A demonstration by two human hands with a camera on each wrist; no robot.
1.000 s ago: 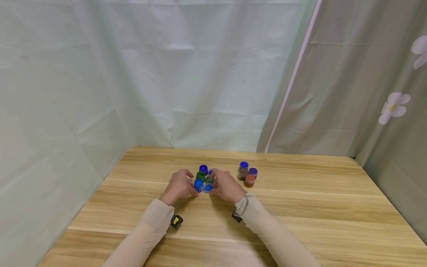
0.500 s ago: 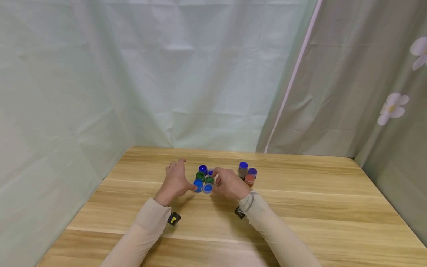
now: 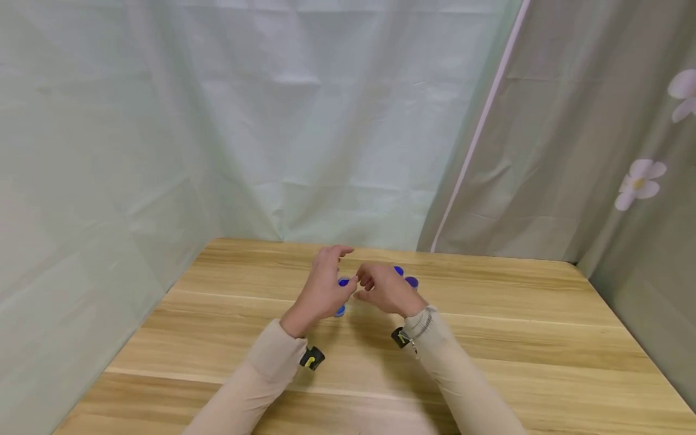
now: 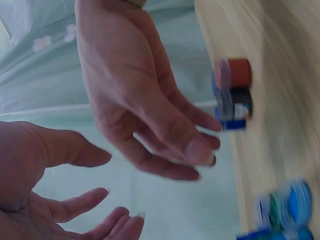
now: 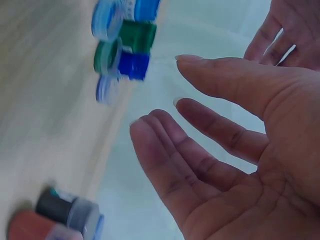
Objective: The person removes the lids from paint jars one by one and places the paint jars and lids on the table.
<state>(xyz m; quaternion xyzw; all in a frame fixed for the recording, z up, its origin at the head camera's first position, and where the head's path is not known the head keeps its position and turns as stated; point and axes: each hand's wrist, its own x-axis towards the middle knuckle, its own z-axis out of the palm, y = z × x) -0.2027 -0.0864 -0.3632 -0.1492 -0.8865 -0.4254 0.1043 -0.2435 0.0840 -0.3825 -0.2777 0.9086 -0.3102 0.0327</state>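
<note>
Both hands hover over the table, side by side. My left hand point(image 3: 323, 287) has loosely bent, spread fingers with nothing in them, and hides most of the left jar group in the head view. My right hand point(image 3: 387, 290) is just right of it, fingers relaxed and empty in the right wrist view. Below are small paint jars: a green jar point(image 5: 136, 36), a dark blue jar point(image 5: 134, 66) and a bright blue one point(image 5: 147, 9). Alongside them lie a light blue lid point(image 5: 106, 20), a green lid point(image 5: 106, 56) and a dark blue lid point(image 5: 106, 90).
A second cluster lies to the right on the wooden table point(image 3: 489, 338): a red-brown jar point(image 4: 240, 73), a dark brown jar point(image 4: 241, 100), a blue-topped jar point(image 3: 398, 270) and a purple-topped jar point(image 3: 411, 283). A pale curtain point(image 3: 348, 133) hangs behind the table.
My left hand has left the bright blue jar, first drawing left, then lifting and swinging right across the jars. My right hand has lifted from beside the lids and shifted slightly right.
</note>
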